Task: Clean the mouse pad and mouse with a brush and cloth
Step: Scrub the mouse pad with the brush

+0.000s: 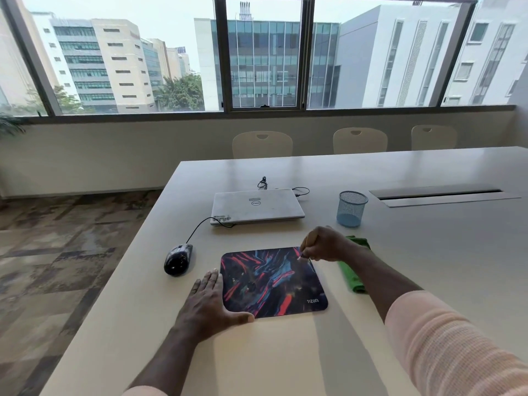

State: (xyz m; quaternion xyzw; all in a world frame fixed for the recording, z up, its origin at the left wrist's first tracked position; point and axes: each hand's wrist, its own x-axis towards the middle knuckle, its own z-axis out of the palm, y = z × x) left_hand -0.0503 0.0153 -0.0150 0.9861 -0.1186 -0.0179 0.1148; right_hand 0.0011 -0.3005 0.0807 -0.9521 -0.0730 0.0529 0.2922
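Right hand (324,243) pinches what looks like a brush (303,247) at the mouse pad (271,278) far-right corner; left hand (207,300) flat, bracing near-left corner.

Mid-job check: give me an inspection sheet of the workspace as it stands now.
Surface: pale table, cable hatch at far right.
Job's things: mouse pad lies flat; mouse on the table left of it; brush tip at the pad's far right corner; green cloth crumpled right of the pad.
Clutter: closed laptop; blue mesh cup.
Hands: left hand flat at the pad's left edge; right hand grips the brush.
Cables: mouse cable runs to the laptop; second cable behind it.
Surroundings: chairs, windows.
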